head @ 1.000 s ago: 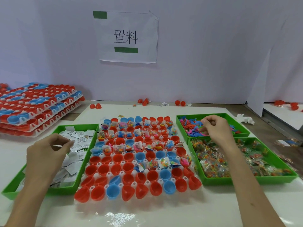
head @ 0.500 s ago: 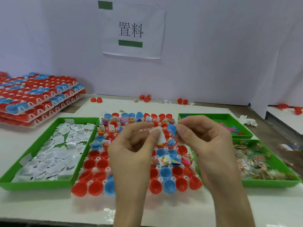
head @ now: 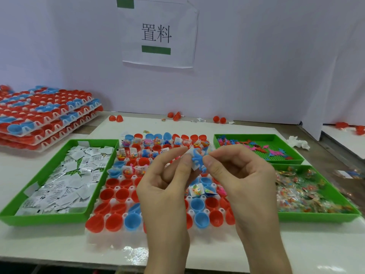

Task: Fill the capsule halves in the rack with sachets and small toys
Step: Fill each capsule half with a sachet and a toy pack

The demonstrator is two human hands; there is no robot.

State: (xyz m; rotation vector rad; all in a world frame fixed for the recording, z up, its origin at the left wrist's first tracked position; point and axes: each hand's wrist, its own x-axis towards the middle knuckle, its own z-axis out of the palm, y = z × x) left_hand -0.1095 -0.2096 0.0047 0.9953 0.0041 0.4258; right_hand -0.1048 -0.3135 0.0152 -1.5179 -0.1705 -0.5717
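Left grip (head: 167, 186) and right grip (head: 241, 178) have come away from the sachet tray (head: 49, 219) and the toy tray (head: 256, 136) and now meet above the rack (head: 110, 239). Left grip pinches a white sachet (head: 190, 152) between thumb and forefinger; right grip pinches a small blue toy (head: 197, 161) held against it. Below, capsule halves (head: 114, 222) sit in the rack on the white surface (head: 59, 246), far rows filled, near rows empty.

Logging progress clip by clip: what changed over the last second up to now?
Left hand came from the green sachet tray, right hand from the far green toy tray; both now meet above the white rack of red and blue capsule halves, fingers pinching a white paper sachet and a blue plastic toy. Trays and rack stayed put.
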